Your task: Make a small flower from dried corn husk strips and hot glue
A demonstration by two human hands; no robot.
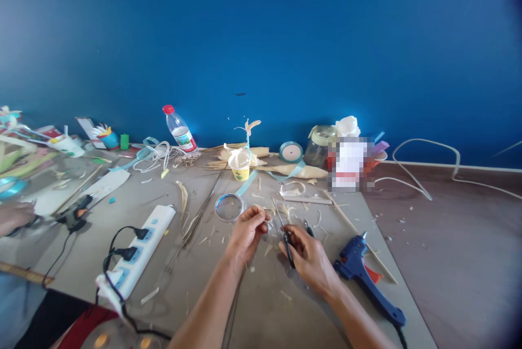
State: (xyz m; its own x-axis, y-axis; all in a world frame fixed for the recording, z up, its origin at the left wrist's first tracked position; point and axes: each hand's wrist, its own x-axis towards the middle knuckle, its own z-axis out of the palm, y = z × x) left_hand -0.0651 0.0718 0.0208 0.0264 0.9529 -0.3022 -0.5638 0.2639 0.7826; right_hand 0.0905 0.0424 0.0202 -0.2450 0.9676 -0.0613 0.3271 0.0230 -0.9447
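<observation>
In the head view, the left hand (248, 232) is above the middle of the tabletop (204, 294), with thumb and first finger closed together. They seem to pinch a small pale piece (269, 225), but it is blurred, so I cannot tell its exact shape. The fingers of the right hand (308, 254) are gripping dark-handled scissors (289, 250). Their thin blades point forward, just beside the left fingertips, and I cannot tell how wide they are open.

For good work here, I think the left fingers should hold the piece near its edge, well behind the line of the blades. Short, slow closing of the scissors would be safer than one big cut, because such a thin piece may bend or split.

The roll of ribbon (229, 207) lies close beyond the left hand, with pale scraps (287, 211) in front of both hands. To the right of the right hand lies a blue glue gun (359, 270); its nozzle is better avoided by the wrist.
</observation>
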